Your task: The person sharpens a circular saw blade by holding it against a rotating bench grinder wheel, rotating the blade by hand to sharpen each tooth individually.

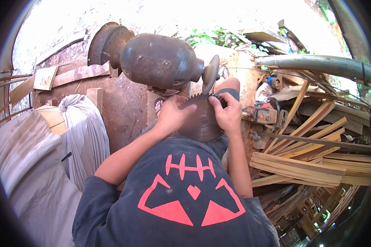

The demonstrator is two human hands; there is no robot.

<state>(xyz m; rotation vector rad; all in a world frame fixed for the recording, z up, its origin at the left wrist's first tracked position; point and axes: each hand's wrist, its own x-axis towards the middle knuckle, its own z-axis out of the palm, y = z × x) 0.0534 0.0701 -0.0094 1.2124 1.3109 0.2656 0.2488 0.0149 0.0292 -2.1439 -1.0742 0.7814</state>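
Note:
A dark, round circular saw blade [199, 119] is held in front of my lap, its toothed far edge up against a thin grinding wheel [210, 75]. My left hand [174, 115] grips the blade's left side, thumb lying over its face. On the right edge, my right hand [228, 112] pinches the blade between thumb and fingers, close to the wheel. The wheel sits on the shaft of a big, rusty bench grinder motor [158, 59], which carries a wider disc [104, 47] at its other end. The fingers behind the blade are hidden.
Stacked wooden strips [297, 168] and leaning boards lie at the right. Nearer to me on that side is an orange and grey chainsaw [264, 113]. A metal pipe [317, 63] crosses the upper right. Grey cloth [84, 123] drapes at the left, with board offcuts [80, 75] behind it.

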